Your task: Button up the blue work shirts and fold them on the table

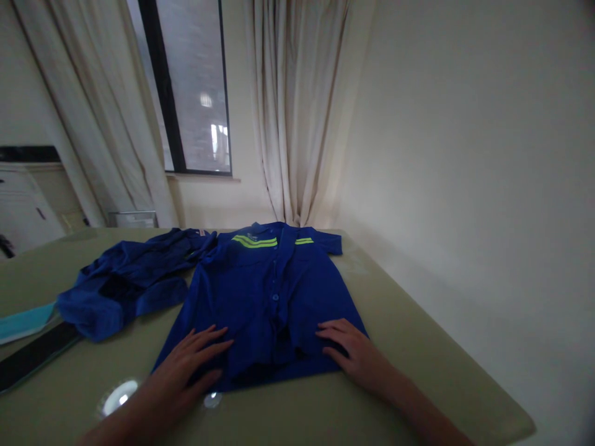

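A blue short-sleeved shirt [246,291] with yellow-green stripes across the chest lies spread out, front up, its collar toward the far end and its hem toward me. My left hand [193,359] rests with fingers spread on the shirt's lower left part. On the lower right part lies my right hand [346,350], its fingers stretched out and somewhat apart. Neither hand grips the cloth. Between them, the button front gapes a little near the hem.
A crumpled dark blue garment [139,279] lies left of the shirt on the greenish table [409,347]. Nearer on the left are a light blue flat item [28,321] and a black flat object [37,356]. A wall [474,186] runs along the right; curtains [297,111] hang behind.
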Tool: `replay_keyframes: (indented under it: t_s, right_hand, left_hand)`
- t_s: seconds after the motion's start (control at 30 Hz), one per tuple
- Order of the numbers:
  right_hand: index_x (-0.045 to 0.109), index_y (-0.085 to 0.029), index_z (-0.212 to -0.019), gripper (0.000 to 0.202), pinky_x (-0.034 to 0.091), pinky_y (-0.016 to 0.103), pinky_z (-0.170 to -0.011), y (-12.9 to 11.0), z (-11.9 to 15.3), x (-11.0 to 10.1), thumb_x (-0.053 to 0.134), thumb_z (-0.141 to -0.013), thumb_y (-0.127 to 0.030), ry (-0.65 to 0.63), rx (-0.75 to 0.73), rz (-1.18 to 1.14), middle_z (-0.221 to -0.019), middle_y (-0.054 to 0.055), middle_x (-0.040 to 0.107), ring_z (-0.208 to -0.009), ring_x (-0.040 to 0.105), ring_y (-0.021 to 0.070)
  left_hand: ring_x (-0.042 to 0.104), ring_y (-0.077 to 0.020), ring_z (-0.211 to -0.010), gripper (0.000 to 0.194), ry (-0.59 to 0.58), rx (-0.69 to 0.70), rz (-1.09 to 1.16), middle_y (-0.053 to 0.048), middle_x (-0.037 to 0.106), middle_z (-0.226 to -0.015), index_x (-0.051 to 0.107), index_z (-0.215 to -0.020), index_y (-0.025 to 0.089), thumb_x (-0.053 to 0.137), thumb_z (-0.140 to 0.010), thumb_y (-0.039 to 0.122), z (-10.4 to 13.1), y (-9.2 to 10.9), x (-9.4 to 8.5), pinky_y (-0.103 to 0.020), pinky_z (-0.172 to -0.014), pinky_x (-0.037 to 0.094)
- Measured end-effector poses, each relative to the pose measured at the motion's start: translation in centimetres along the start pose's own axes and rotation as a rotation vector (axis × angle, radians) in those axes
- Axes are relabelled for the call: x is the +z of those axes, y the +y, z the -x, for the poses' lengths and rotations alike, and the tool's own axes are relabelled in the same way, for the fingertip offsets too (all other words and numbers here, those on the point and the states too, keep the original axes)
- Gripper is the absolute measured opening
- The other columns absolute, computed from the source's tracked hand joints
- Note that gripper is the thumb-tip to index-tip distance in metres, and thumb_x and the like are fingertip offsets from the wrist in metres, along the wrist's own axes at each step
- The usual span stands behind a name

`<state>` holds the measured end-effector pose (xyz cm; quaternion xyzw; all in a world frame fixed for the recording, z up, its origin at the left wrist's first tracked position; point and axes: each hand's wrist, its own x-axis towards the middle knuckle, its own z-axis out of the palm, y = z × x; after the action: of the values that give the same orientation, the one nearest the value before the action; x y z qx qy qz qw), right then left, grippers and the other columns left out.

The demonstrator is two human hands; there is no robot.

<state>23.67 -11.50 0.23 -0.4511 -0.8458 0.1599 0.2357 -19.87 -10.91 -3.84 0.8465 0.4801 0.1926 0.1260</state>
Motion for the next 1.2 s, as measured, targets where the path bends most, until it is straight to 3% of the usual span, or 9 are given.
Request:
replay_keyframes:
  t_s: [0.13, 0.23, 0.4, 0.6, 0.67, 0.8, 0.93, 1.1, 1.2]
  right_hand:
    - [0.072, -0.03, -0.119, 0.025, 0.049, 0.041, -0.099, 0.5, 0.0, 0.5, 0.057, -0.1, -0.022, 0.042, -0.038, 0.126, -0.116, 0.007, 0.071, -0.108, 0.063, 0.0258]
    - [0.072, -0.026, -0.104, 0.016, 0.05, 0.038, -0.089, 0.6, -0.6, 0.9, 0.059, -0.099, -0.02, 0.045, -0.063, 0.219, -0.103, 0.006, 0.071, -0.097, 0.063, 0.0247]
    - [0.065, -0.023, -0.092, 0.02, 0.048, 0.035, -0.081, 1.1, -0.9, 1.5, 0.049, -0.101, -0.014, 0.076, -0.08, 0.32, -0.093, 0.005, 0.067, -0.086, 0.061, 0.0219]
    - [0.06, -0.023, -0.095, 0.018, 0.048, 0.036, -0.084, 2.7, 0.5, -1.5, 0.045, -0.103, -0.018, 0.275, 0.02, 0.279, -0.094, 0.006, 0.064, -0.091, 0.061, 0.0228]
    - [0.061, -0.023, -0.094, 0.015, 0.048, 0.037, -0.086, 3.3, 1.4, -2.8, 0.049, -0.102, -0.019, 0.253, 0.023, 0.281, -0.095, 0.006, 0.065, -0.093, 0.061, 0.0231]
    - [0.065, -0.023, -0.086, 0.014, 0.049, 0.034, -0.082, 3.7, 2.1, -4.0, 0.058, -0.095, -0.016, 0.015, 0.029, 0.311, -0.095, 0.004, 0.066, -0.087, 0.063, 0.0212]
    - [0.065, -0.022, -0.08, 0.019, 0.046, 0.03, -0.076, 1.5, -0.7, -3.7, 0.063, -0.096, -0.03, -0.001, 0.056, 0.275, -0.089, 0.004, 0.066, -0.083, 0.064, 0.0197]
    - [0.067, -0.022, -0.078, 0.033, 0.038, 0.029, -0.066, -2.3, -9.5, -0.4, 0.06, -0.097, -0.049, 0.098, 0.256, 0.162, -0.082, 0.004, 0.068, -0.076, 0.064, 0.0202]
    - [0.068, -0.023, -0.094, 0.026, 0.036, 0.029, -0.065, -2.7, -14.6, 2.4, 0.07, -0.088, -0.049, 0.124, 0.426, 0.05, -0.086, 0.004, 0.072, -0.08, 0.066, 0.0224]
  left_hand:
    - [0.065, -0.0252, -0.126, 0.036, 0.109, -0.052, -0.034, 0.006, 0.066, -0.141, 0.066, -0.127, 0.052, 0.048, -0.098, 0.039, 1.4, -2.0, 0.4, -0.047, -0.109, 0.052]
    - [0.068, -0.0257, -0.119, 0.032, 0.125, -0.03, -0.057, 0.005, 0.069, -0.135, 0.07, -0.122, 0.048, 0.061, -0.092, 0.045, 1.1, -1.4, 0.2, -0.042, -0.104, 0.057]
    - [0.074, -0.0201, -0.094, 0.029, 0.162, 0.046, -0.036, 0.002, 0.079, -0.101, 0.078, -0.095, 0.038, 0.05, -0.098, 0.043, 0.6, -0.4, -0.8, -0.029, -0.085, 0.061]
    - [0.076, -0.0189, -0.09, 0.035, 0.445, -0.086, 0.023, 0.002, 0.08, -0.099, 0.076, -0.098, 0.03, 0.051, -0.097, 0.055, 2.6, -2.1, -3.2, -0.023, -0.085, 0.06]
    - [0.076, -0.0191, -0.089, 0.033, 0.408, -0.067, 0.026, 0.003, 0.08, -0.098, 0.076, -0.097, 0.032, 0.054, -0.095, 0.057, 3.7, -3.0, -4.1, -0.022, -0.083, 0.06]
    - [0.076, -0.0193, -0.086, 0.029, 0.229, -0.026, -0.036, 0.004, 0.08, -0.096, 0.078, -0.092, 0.037, 0.056, -0.092, 0.056, 4.3, -3.2, -4.9, -0.022, -0.077, 0.06]
    - [0.074, -0.0213, -0.093, 0.033, 0.133, -0.146, -0.052, 0.002, 0.079, -0.097, 0.076, -0.091, 0.033, 0.049, -0.097, 0.052, 1.1, 0.9, -4.3, -0.027, -0.082, 0.056]
    - [0.071, -0.0232, -0.088, 0.04, 0.096, -0.194, -0.03, -0.004, 0.075, -0.092, 0.068, -0.096, 0.025, 0.039, -0.102, 0.052, -7.6, 9.8, -1.0, -0.033, -0.081, 0.049]
    - [0.072, -0.0305, -0.094, 0.043, 0.101, -0.342, -0.047, -0.012, 0.075, -0.101, 0.062, -0.116, 0.018, 0.051, -0.096, 0.055, -12.6, 12.6, 1.8, -0.037, -0.078, 0.048]
